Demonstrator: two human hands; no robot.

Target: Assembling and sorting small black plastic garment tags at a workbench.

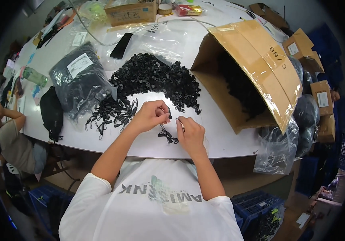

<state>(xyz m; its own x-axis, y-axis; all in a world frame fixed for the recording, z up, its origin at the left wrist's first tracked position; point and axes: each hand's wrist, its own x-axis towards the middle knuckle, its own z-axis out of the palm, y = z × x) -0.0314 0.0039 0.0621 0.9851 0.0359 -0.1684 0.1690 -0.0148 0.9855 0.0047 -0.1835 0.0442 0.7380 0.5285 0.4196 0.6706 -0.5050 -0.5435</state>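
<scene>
My left hand (153, 115) is above the white table (228, 146), its thumb and forefinger pinched on a small black plastic piece (170, 115). Just to its right, my right hand (191, 134) is closed, with a bit of thin black cord (183, 128) showing at its fingers. The two hands are close but apart. Below them lie a few black cord pulls (167, 135). Many more pulls form a loose heap (116, 112) left of my left hand. Beyond both hands spreads a large pile of small black ring-shaped plastic pieces (152, 76).
An open cardboard box (256, 52) lies on its side at the right, dark contents inside. At the left are a clear bag of black goods (80, 76) and a black pouch (52, 114). A black phone-like slab (121, 46) lies behind the pile. Another person (16, 136) sits far left.
</scene>
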